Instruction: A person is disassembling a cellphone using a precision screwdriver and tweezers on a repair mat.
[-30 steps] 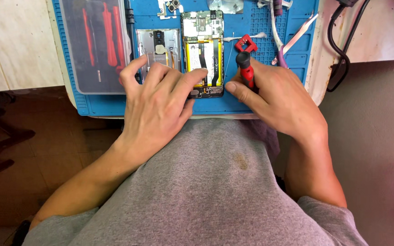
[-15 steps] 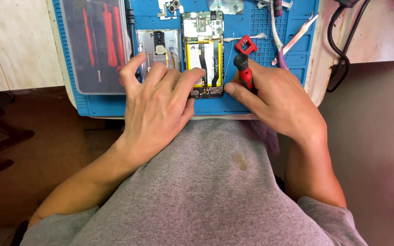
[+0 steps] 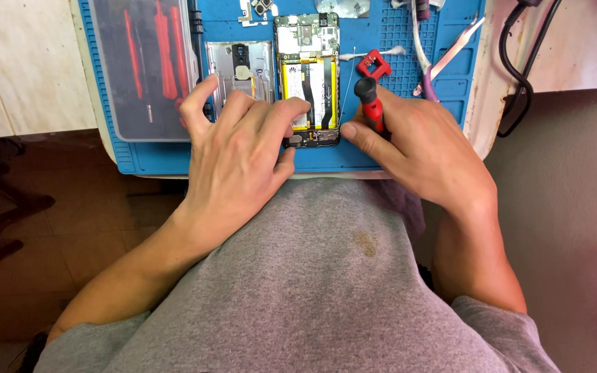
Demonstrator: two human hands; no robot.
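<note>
An opened phone point(image 3: 310, 72) with its board and battery bared lies on a blue work mat point(image 3: 395, 148). My left hand point(image 3: 239, 148) rests flat across the phone's lower left part, fingertips pressing on it. My right hand point(image 3: 419, 148) grips a red and black screwdriver point(image 3: 369, 103) that stands almost upright at the phone's lower right edge. The screwdriver's tip is hidden behind my fingers. The phone's silver back cover point(image 3: 239, 65) lies just left of the phone, partly under my left fingers.
A clear case with red tools point(image 3: 143, 65) sits at the mat's left end. A small red square tool point(image 3: 374, 63), tweezers point(image 3: 450, 52) and a cotton swab point(image 3: 381, 52) lie to the right. Black cables point(image 3: 519, 76) hang over the table's right edge.
The screwdriver handle has shifted slightly in my right fingers. My left hand stays in place on the phone.
</note>
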